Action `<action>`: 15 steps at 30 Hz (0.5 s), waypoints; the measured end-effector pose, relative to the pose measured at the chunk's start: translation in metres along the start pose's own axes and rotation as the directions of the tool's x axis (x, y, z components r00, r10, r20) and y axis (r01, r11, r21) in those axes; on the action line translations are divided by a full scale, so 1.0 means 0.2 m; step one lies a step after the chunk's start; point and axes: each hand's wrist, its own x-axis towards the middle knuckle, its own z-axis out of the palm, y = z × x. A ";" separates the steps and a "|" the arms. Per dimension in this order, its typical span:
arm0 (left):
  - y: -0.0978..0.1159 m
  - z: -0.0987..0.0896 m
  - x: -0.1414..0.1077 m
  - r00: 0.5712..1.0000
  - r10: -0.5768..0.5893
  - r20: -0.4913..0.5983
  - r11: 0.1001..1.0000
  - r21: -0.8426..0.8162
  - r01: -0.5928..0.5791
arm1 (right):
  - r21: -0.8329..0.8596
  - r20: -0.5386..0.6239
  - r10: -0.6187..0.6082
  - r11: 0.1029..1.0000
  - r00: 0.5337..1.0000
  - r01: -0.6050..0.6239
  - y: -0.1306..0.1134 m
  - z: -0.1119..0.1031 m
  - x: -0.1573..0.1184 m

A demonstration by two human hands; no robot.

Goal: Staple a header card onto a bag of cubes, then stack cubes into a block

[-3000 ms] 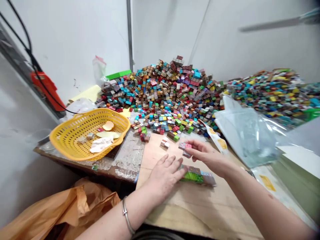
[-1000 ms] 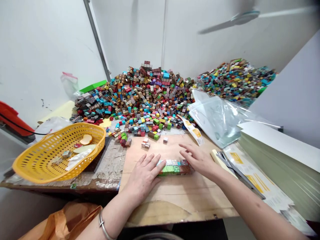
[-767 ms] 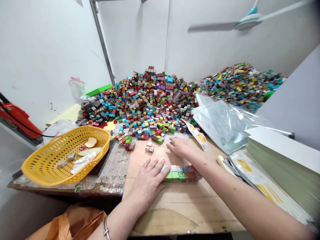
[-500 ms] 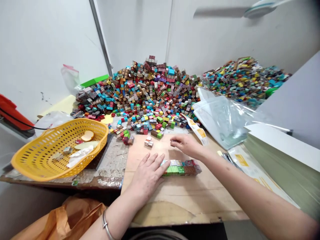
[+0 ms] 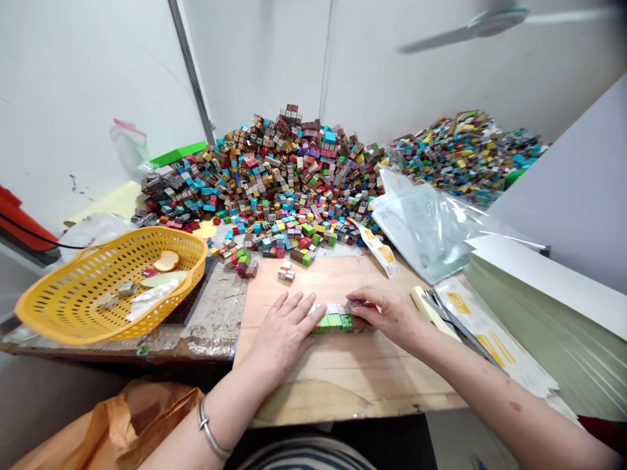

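Note:
A row of small patterned blocks, green, white and brown, lies on the wooden board. My left hand rests flat with its fingers spread, its thumb side against the row's left end. The fingers of my right hand are curled over the right end of the row, thumb in front and fingertips on top, pinching it there. Just beyond my left hand, a small white and brown block piece sits on the board.
A big heap of colourful blocks stands at the back, with another at the right. A yellow basket is at left. Clear plastic bags, scissors and a label strip lie to the right.
My right hand has come down and nearer, from above the board onto the right end of the row. My left hand stays by the row. The view has shifted slightly.

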 end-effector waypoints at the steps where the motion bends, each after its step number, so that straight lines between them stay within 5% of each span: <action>1: 0.00 0.00 0.00 1.000 0.001 0.000 1.000 0.002 -0.001 | 0.004 -0.011 0.004 1.000 1.000 -0.004 0.00 0.00 0.00; 15: 0.00 0.00 0.00 1.000 -0.002 -0.024 1.000 -0.012 0.002 | 0.002 0.015 -0.021 1.000 1.000 0.021 -0.01 0.00 -0.03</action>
